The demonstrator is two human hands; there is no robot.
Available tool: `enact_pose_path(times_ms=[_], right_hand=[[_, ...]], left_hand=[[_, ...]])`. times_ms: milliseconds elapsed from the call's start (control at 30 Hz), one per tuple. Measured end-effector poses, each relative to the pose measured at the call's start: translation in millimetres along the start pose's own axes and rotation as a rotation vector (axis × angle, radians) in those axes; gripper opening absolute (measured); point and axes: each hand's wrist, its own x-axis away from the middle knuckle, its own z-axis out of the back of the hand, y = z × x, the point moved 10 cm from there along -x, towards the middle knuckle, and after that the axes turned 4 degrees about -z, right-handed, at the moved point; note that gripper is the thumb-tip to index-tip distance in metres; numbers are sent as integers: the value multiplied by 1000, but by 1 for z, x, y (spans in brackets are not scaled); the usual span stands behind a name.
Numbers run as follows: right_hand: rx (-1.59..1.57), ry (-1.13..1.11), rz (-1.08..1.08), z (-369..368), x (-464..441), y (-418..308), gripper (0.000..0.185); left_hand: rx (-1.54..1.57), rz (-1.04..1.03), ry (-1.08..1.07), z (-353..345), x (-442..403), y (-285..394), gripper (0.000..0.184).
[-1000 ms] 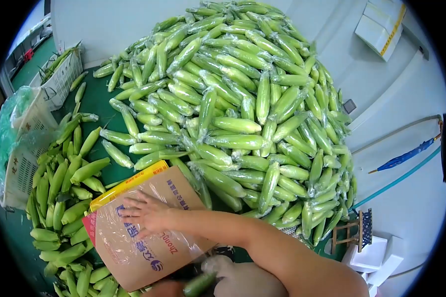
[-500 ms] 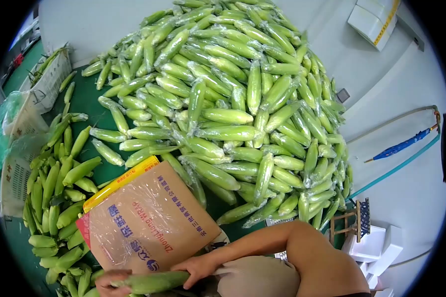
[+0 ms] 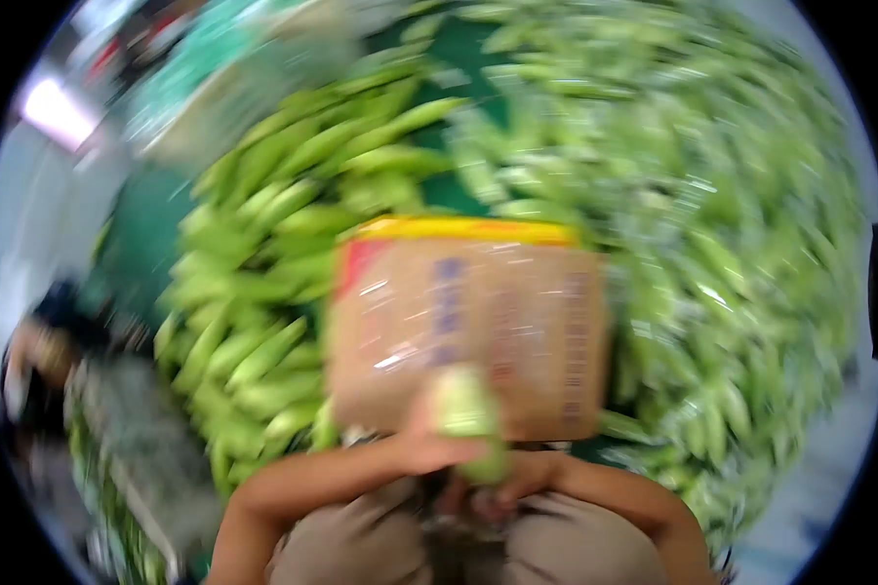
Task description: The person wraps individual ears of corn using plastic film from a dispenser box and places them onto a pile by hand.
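Observation:
An ear of corn [image 3: 466, 402] in green husk stands tilted upward in front of my body, smeared by motion. My left hand [image 3: 429, 441] is closed around its side. My right hand [image 3: 525, 475] is at the ear's lower end, with fingers curled against it, though blur hides the exact grip. Just beyond both hands is a brown cardboard box [image 3: 537, 322] with shiny clear film over it and a yellow far edge. The ear's upper part overlaps the near side of the box in view.
Loose unwrapped corn [image 3: 273, 263] is heaped to the left of the box. A large pile of film-wrapped corn [image 3: 712, 234] spreads on the right. A pale crate with green plastic [image 3: 215, 93] stands far left. Another person [image 3: 44, 356] is at the left edge.
My view has swung left, so the box now sits centrally. The ear of corn has gone from lying nearly level between my hands to pointing upward.

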Motion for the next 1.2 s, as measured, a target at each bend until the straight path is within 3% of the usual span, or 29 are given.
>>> enact_pose_path(times_ms=[33, 67, 133, 233, 267, 300, 333, 400, 433, 500, 533, 567, 600, 633, 667, 700, 733, 767, 800, 867, 933, 967, 1000, 1033, 1067, 1100, 1133, 1167, 1200], right_hand=[[99, 5, 51, 11, 5, 8, 86], [100, 19, 134, 11, 3, 4, 89], [0, 65, 321, 3, 8, -19, 94], [157, 254, 346, 15, 23, -40, 96], [115, 242, 291, 15, 20, -33, 102], [77, 266, 260, 17, 16, -25, 109], [34, 214, 200, 9, 9, -19, 93], [128, 47, 74, -14, -5, -21, 85], [87, 56, 246, -15, -6, -29, 76], [-3, 266, 218, 5, -7, -20, 57], [91, 292, 270, 24, -5, -17, 52], [-9, 327, 336, 24, 4, -26, 54], [-109, 345, 406, 23, 22, -34, 56], [6, 611, 514, 28, 59, -52, 43], [111, 872, 616, 15, 110, -72, 31], [196, 1114, 720, 1, 169, -95, 35], [271, 1360, 864, -18, 244, -129, 40], [350, 1580, 1021, -42, 320, -164, 44], [433, 1761, 1178, -71, 395, -201, 49], [562, 2000, 1462, -134, 532, -272, 58], [524, 2133, 1716, -186, 632, -310, 68], [460, 2214, 1762, -197, 656, -312, 72], [436, 2349, 1611, -195, 664, -313, 80], [406, 2469, 1442, -183, 667, -313, 89], [636, 2568, 1382, -149, 672, -317, 94], [700, 2506, 1275, -139, 584, -317, 80], [931, 2361, 1205, -83, 569, -315, 64], [994, 2387, 1018, -52, 504, -296, 54], [1087, 2129, 1098, -27, 444, -275, 38]], left_hand=[[-13, 22, -40, -8, -5, -7, 73], [186, 12, -4, -22, -13, 0, 73], [147, -66, -102, -33, -25, 14, 73], [142, -105, -110, -24, -16, 10, 71], [131, -84, -161, -26, -14, 15, 69], [254, 7, -82, -21, -3, 10, 70], [304, 18, -80, -13, 4, 4, 74], [351, 92, -109, -2, 9, 10, 77], [315, 3, -135, -3, 1, 18, 77], [226, -168, -148, -8, -10, 39, 76], [67, -140, -79, 0, -16, 41, 75], [-17, -73, 3, 6, -10, 50, 77], [-433, -231, 242, 50, 6, 54, 63], [-841, -405, 508, 96, 32, 70, 55], [-906, -505, 497, 125, 38, 104, 41], [-1217, -360, 639, 197, 73, 135, 31], [-938, -569, 1048, 247, 110, 163, 27], [-1248, -570, 1178, 316, 150, 184, 27], [-1445, -428, 1198, 395, 183, 187, 32], [-1996, 349, 871, 452, 195, 158, 45], [-2011, 738, 816, 415, 193, 138, 67], [-1986, 829, 775, 393, 184, 140, 78], [-2003, 1034, 771, 371, 176, 141, 78], [-2098, 1127, 671, 354, 166, 136, 78], [-2175, 1226, 576, 342, 165, 127, 79], [-2118, 1127, 527, 332, 160, 119, 75], [-2070, 1031, 471, 326, 155, 115, 71], [-1793, 832, 781, 339, 171, 117, 68], [-1821, 799, 743, 332, 171, 121, 68]])
